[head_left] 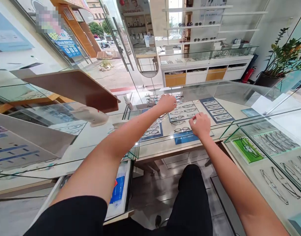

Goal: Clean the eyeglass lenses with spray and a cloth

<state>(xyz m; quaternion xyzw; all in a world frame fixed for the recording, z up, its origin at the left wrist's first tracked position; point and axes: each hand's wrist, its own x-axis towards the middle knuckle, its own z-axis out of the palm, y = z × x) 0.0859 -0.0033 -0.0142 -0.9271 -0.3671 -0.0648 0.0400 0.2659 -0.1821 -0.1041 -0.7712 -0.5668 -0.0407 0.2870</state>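
Note:
My left hand [167, 103] reaches over the glass display counter [150, 139], its fingers curled down and pressed together. Something small may be at its fingertips, but I cannot make it out. Closer to me, my right hand [201, 125] is held above the counter's front part, fingers loosely bent and thumb a little apart, with nothing visible in it. Beneath the hands, rows of eyeglasses [177, 117] show through the glass. A blue tray of glasses [217, 110] lies to the right, and a blue card [186, 137] is near the front edge.
An open drawer [127, 193] with blue papers is below left. A brown board [76, 87] and a white bust-like stand [93, 117] are on the left counter. A glass case with eyeglasses [270, 183] stands at right. A potted plant [280, 62] is behind.

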